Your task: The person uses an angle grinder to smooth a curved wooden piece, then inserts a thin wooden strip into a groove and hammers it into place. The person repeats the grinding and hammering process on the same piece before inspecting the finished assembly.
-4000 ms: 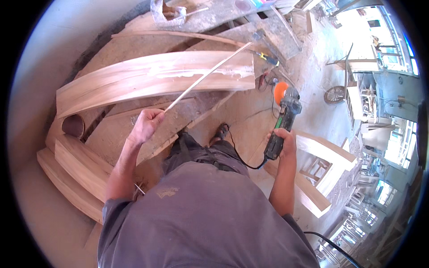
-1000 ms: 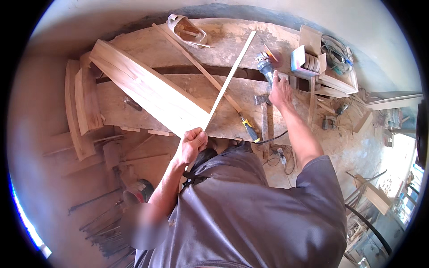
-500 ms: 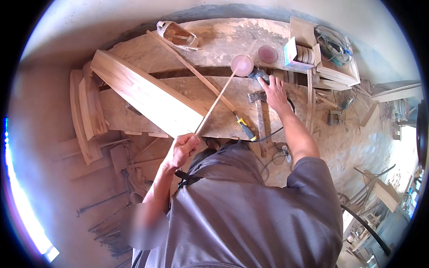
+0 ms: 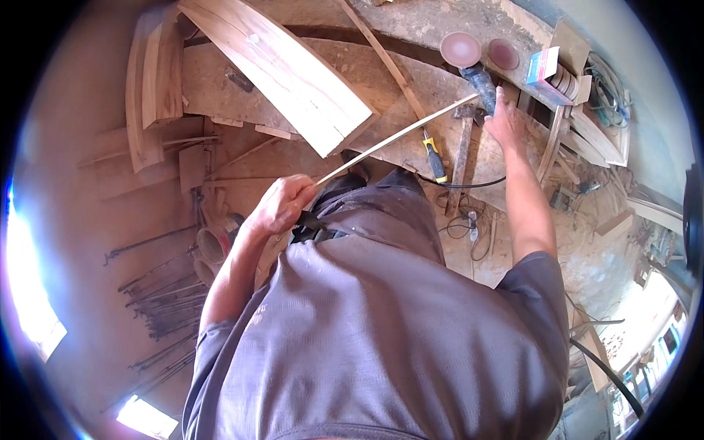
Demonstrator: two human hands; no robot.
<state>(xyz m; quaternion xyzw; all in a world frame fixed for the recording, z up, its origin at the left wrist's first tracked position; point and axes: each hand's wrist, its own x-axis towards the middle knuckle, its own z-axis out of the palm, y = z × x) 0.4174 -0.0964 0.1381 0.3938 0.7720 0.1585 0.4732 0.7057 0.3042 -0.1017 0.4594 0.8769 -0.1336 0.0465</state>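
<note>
My left hand (image 4: 282, 203) is closed round the near end of a thin wooden strip (image 4: 396, 137). The strip slants up to the right, its far tip overlapping the lower body of an angle grinder (image 4: 478, 86) in view. That grinder lies on the workbench (image 4: 403, 81) with a pink sanding disc (image 4: 460, 50) facing up. My right hand (image 4: 503, 126) wraps the rear of the grinder's body, some fingers hidden. A hammer (image 4: 462, 150) lies just below it, and a yellow-and-black screwdriver (image 4: 435, 158) is to the hammer's left.
A thick wooden beam (image 4: 293, 73) juts over the bench's near edge. Another pink disc (image 4: 503, 53) lies beside an open box of discs (image 4: 554, 77). Curved boards (image 4: 158, 81) lean at the left. A black cable (image 4: 469, 185) loops near the bench edge.
My view has shifted, so the bench sits higher in the picture. The strip's far end has come off the disc, and my left hand has drawn back left. My right hand stays at the grinder.
</note>
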